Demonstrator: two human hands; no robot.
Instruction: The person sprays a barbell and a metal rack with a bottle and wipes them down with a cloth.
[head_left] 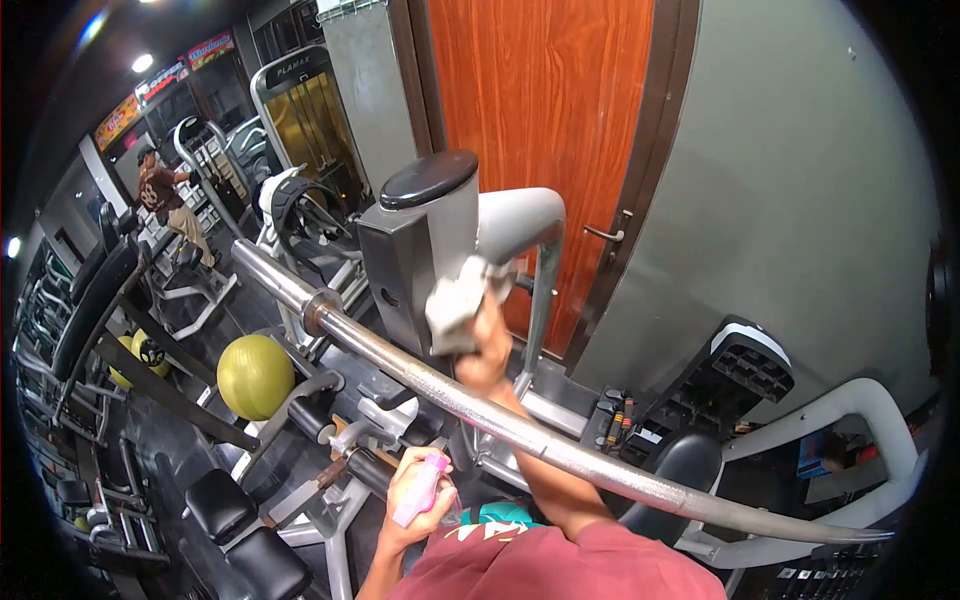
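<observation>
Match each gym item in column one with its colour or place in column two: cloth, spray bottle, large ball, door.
Column one:
1 cloth
2 spray bottle
3 large ball
4 door

Column two:
A yellow-green
B orange-brown wood
C pink, gripped in the left hand
D pale, pressed against the grey machine by the right hand

Pairs: 1-D, 2-C, 3-A, 4-B.
</observation>
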